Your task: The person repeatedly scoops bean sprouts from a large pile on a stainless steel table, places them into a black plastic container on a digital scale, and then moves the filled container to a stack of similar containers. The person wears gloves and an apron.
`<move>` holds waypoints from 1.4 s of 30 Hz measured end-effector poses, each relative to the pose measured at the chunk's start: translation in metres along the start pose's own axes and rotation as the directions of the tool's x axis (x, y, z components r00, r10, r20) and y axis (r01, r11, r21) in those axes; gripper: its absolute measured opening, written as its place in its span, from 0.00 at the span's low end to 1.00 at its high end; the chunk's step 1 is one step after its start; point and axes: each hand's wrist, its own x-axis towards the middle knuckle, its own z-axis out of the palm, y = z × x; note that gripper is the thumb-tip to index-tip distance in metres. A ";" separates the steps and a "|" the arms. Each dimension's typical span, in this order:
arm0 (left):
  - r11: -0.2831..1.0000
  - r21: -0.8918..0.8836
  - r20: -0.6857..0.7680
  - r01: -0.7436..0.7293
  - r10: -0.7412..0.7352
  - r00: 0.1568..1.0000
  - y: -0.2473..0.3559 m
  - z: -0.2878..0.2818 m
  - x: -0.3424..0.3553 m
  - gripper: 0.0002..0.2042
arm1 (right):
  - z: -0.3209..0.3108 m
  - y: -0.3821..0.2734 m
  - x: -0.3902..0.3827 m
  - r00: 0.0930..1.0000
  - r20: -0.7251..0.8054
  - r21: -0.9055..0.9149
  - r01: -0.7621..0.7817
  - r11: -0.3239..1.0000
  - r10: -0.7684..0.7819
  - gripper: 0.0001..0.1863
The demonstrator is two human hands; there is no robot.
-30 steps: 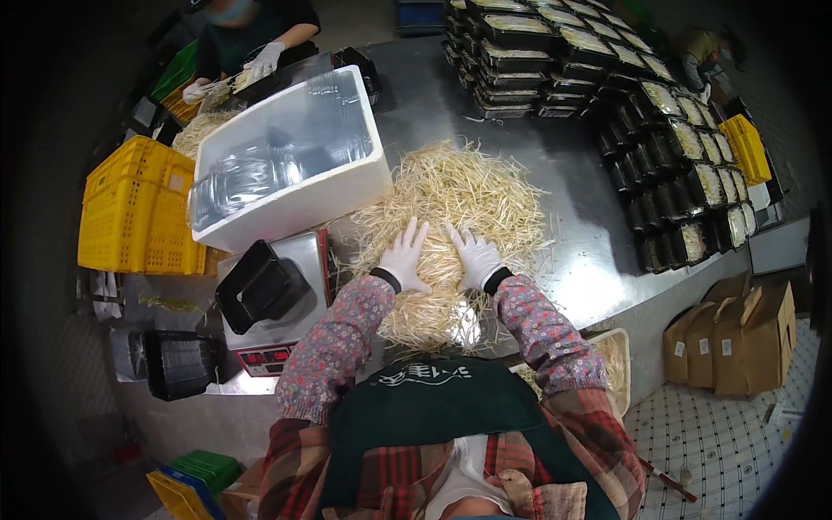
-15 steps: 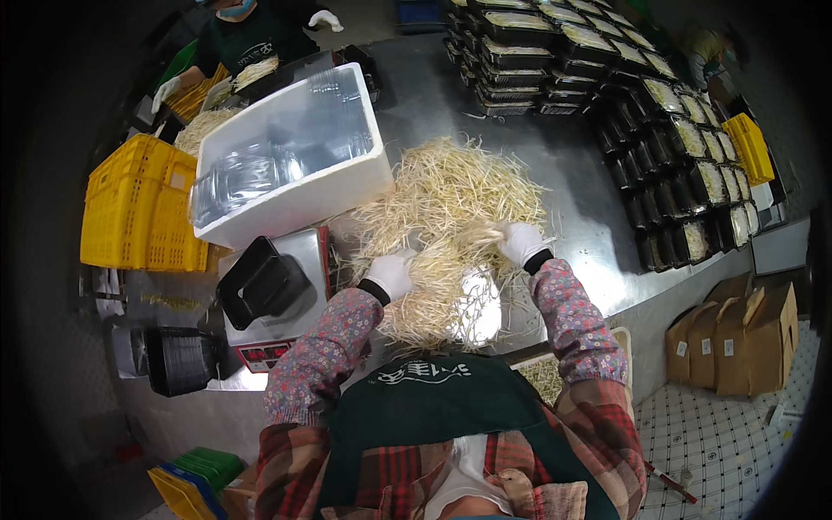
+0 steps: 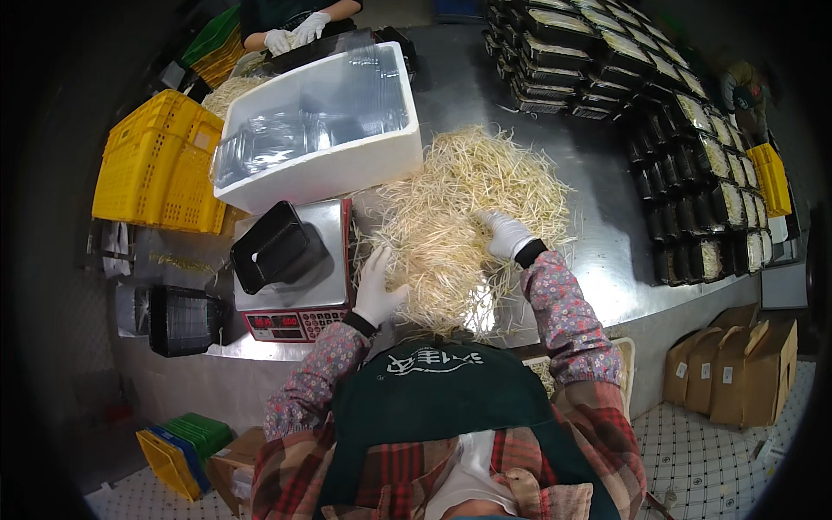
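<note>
A large loose heap of pale bean sprouts [image 3: 459,186] lies on the metal table in front of me. Both my hands wear white gloves. At the heap's near left edge, my left hand [image 3: 379,288] is open, thumb and fingers apart, beside the sprouts. My right hand [image 3: 506,235] rests against the heap's right side, fingers stretched out toward its middle and holding nothing that I can see. A digital scale [image 3: 322,286] stands left of my left hand. On its plate a black plastic tray [image 3: 270,247] sits tilted.
A white foam box [image 3: 321,165] holding clear plastic film or lids stands behind the scale. Yellow crates [image 3: 160,165] and stacked black trays [image 3: 182,321] are at left. Filled, stacked trays [image 3: 563,52] cover the far right. A co-worker's gloved hands [image 3: 299,33] work across the table.
My left hand has come off the sprouts and spread its fingers, shifting left. My right hand has loosened and moved slightly inward. The view has shifted, and the co-worker's hands have come together.
</note>
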 end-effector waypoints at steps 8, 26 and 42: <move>-0.165 -0.739 0.654 0.653 -0.404 0.639 -0.022 0.061 -0.064 0.19 | 0.012 -0.074 0.008 0.996 0.085 0.190 0.005 0.982 -0.021 0.58; 0.132 -0.895 0.369 0.426 -0.316 0.874 0.015 -0.019 -0.071 0.18 | 0.042 -0.093 -0.009 0.989 -0.139 -0.203 -0.086 0.975 0.058 0.61; 0.666 -0.659 -0.408 0.350 -0.707 0.578 -0.101 -0.169 -0.066 0.25 | 0.018 -0.085 -0.023 0.957 -0.285 0.070 -0.036 0.997 0.054 0.55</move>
